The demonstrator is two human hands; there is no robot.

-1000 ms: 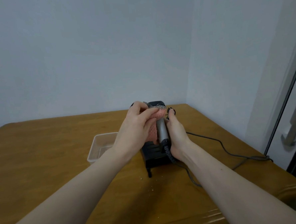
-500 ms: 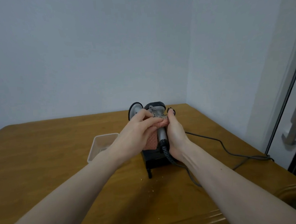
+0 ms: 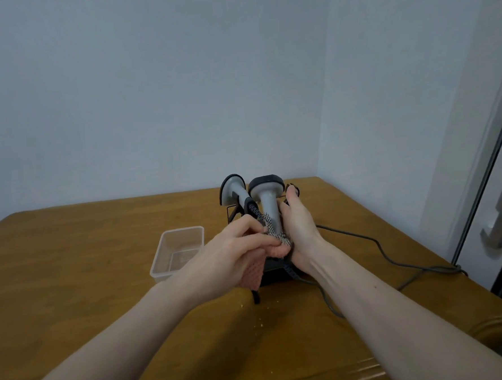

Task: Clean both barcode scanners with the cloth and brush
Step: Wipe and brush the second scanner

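Observation:
Two grey barcode scanners with black heads stand over a black holder (image 3: 274, 272) near the table's far right corner. My right hand (image 3: 301, 233) grips the handle of the nearer scanner (image 3: 268, 202), which is raised head-up. My left hand (image 3: 236, 258) holds a pink cloth (image 3: 253, 273) with a checkered edge and presses it against the lower end of that handle. The second scanner (image 3: 232, 191) stands just behind and to the left, untouched. No brush is in view.
A clear plastic tub (image 3: 160, 263) sits on the wooden table (image 3: 72, 259) left of the holder. A grey cable (image 3: 376, 246) runs from the scanner to the right edge. Crumbs (image 3: 259, 321) lie in front of the holder. A door handle (image 3: 498, 221) is at far right.
My left hand slid the cloth down the scanner's handle from its head to its lower end, uncovering both scanner heads. The right hand kept its grip.

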